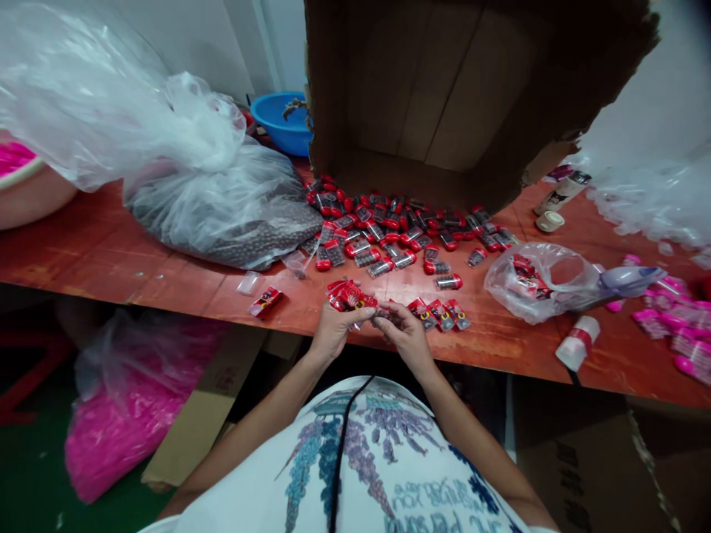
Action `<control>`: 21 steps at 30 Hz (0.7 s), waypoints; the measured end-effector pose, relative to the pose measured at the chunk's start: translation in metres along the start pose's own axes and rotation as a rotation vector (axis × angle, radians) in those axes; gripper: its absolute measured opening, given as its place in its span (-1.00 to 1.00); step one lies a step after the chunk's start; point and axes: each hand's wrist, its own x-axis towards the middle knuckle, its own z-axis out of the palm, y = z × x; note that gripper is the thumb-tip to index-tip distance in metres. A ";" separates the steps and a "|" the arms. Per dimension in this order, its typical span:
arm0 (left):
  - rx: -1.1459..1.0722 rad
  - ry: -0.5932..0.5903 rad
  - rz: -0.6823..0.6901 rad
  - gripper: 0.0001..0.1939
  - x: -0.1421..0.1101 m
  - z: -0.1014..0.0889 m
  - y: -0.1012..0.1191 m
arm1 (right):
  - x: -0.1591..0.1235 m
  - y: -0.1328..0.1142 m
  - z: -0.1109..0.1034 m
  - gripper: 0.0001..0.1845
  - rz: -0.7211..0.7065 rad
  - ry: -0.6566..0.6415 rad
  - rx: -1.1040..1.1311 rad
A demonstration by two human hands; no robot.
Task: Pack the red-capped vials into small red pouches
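My left hand is closed at the table's front edge, with a bunch of red printed plastic packets at its fingers. My right hand meets it, fingers pinched around a small clear tube of dark beads, mostly hidden by the fingers. Both thumbs point in toward this tube. Just right of my hands lie several red-topped printed packs in a row. Beyond is a heap of clear tubes with red caps, filled with dark beads. A folded red printed packet lies to the left.
A large open cardboard box stands behind the heap. A clear sack of dark beads sits at left, near a blue basin. At right are a plastic bag with red packets, a white roll and pink pieces.
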 end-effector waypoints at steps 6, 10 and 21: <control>0.060 -0.023 0.016 -0.64 0.000 0.000 -0.002 | -0.003 0.002 0.003 -0.65 -0.011 0.032 0.021; 0.039 -0.107 -0.110 -0.49 0.001 -0.002 0.000 | -0.004 0.004 0.005 -0.55 0.071 -0.003 0.147; 0.020 0.006 0.016 -0.76 -0.002 0.003 -0.011 | -0.005 0.002 0.007 -0.67 0.036 0.061 0.135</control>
